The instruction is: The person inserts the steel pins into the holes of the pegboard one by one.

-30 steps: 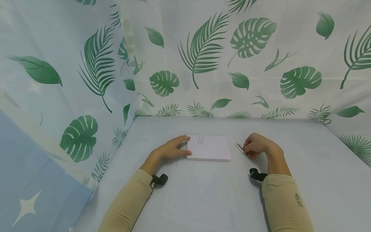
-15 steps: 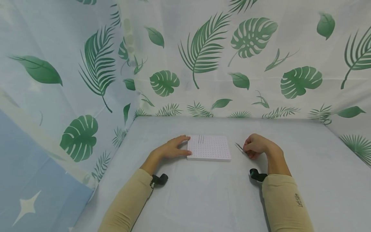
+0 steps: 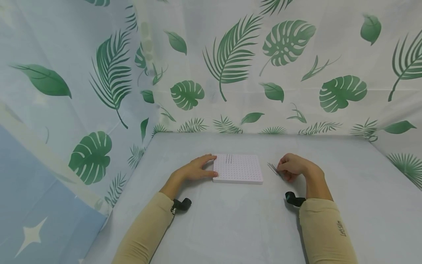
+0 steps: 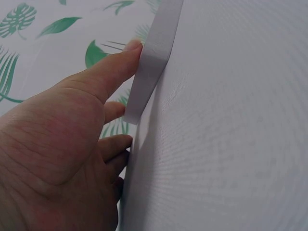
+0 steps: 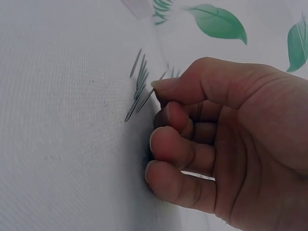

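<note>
A white pegboard (image 3: pixel 238 169) with rows of small holes lies on the table. Three thin metal pins (image 3: pixel 229 158) stand in its far left part. My left hand (image 3: pixel 196 168) rests at the board's left end, thumb on the near corner and a fingertip at the far one; in the left wrist view the thumb presses against the board's edge (image 4: pixel 153 60). Right of the board, my right hand (image 3: pixel 291 167) pinches a thin metal pin (image 5: pixel 150 95) between thumb and forefinger, the other fingers curled below. Several loose pins (image 5: pixel 141 77) lie on the table beside these fingertips.
The table (image 3: pixel 227 223) has a pale cloth over it. Leaf-patterned curtains (image 3: pixel 244 102) hang behind the table and at the left. A small black wrist camera (image 3: pixel 182 204) is on the left forearm, another black camera (image 3: pixel 293 199) on the right.
My right hand has shifted very slightly right and toward me, with more of the loose pins showing beside its fingertips. My left hand and the pegboard have stayed in place.
</note>
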Available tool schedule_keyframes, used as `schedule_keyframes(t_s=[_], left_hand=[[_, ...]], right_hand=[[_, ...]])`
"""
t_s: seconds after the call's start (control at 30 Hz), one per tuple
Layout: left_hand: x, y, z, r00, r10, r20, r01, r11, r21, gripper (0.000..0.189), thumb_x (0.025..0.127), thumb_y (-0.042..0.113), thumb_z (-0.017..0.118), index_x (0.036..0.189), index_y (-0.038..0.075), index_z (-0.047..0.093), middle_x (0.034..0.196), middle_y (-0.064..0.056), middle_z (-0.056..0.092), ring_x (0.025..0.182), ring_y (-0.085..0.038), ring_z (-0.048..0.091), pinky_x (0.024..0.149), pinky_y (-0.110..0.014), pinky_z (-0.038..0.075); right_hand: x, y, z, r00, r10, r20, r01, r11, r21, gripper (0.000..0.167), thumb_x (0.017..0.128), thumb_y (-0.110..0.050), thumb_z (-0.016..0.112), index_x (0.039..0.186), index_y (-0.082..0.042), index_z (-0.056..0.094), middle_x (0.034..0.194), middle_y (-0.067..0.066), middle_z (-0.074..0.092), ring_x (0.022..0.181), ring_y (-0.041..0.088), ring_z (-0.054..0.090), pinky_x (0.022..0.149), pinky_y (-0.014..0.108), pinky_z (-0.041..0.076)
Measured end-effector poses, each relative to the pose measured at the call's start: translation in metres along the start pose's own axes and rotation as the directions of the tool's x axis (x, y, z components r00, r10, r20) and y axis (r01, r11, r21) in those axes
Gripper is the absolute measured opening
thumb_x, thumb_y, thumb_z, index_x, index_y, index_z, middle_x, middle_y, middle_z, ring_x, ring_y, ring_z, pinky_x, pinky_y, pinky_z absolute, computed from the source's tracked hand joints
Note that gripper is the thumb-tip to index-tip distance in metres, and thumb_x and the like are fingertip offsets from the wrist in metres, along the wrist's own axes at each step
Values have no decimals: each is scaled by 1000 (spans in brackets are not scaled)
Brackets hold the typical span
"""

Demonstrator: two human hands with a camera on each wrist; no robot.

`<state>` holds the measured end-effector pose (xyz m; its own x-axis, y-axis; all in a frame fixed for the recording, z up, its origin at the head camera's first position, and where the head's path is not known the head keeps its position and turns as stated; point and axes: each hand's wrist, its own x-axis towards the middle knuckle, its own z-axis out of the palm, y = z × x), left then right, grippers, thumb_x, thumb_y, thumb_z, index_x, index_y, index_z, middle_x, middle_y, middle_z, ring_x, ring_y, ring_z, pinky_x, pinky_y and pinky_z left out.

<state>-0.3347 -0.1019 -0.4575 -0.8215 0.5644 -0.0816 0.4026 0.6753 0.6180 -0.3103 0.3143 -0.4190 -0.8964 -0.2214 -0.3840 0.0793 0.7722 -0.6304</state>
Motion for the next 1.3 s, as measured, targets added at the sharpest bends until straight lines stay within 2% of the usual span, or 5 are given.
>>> schedule_keyframes(t_s=[0.27,0.47,0.77,1.07,1.3], left_hand=[[1,0,-1,1000,-9,4,9,1000,6,87,92,61,70,163,24,37,173,-4,26,162,-28,20,131,-52,19],[2,0,0,1000,-12,4,12,1000,14,87,92,62,70,163,25,36,173,-4,26,162,-28,20,131,-52,19],[1,2,-1,1000,-4,0,4,1000,5,88,92,61,71,163,23,37,173,-5,26,162,-28,20,131,-52,19],[1,1,0,1000,-8,-4,8,1000,8,86,92,61,70,163,24,37,173,-5,26,162,-29,20,131,-54,19],[1,0,0,1000,-7,-3,7,1000,5,87,92,62,70,163,24,37,173,-5,26,162,-29,20,131,-54,19]], right_hand=[[1,4,0,1000,-4,-14,4,1000,-1,18,102,-15,55,105,1,64,74,3,59,66,17,58,63,31,56],[4,10,-4,994,-88,-62,92,993,69,22,105,-15,51,104,2,64,78,4,62,72,19,59,67,33,53],[-3,5,-7,973,-155,-172,185,967,176,17,103,-12,60,109,5,58,83,9,61,73,21,61,65,31,57],[-6,-2,-10,952,-209,-224,261,936,235,39,102,-10,58,136,7,49,97,19,64,80,22,66,73,32,62],[-4,-12,-8,938,-193,-287,262,938,226,36,102,-12,58,134,5,52,106,29,67,77,24,69,71,33,64]])
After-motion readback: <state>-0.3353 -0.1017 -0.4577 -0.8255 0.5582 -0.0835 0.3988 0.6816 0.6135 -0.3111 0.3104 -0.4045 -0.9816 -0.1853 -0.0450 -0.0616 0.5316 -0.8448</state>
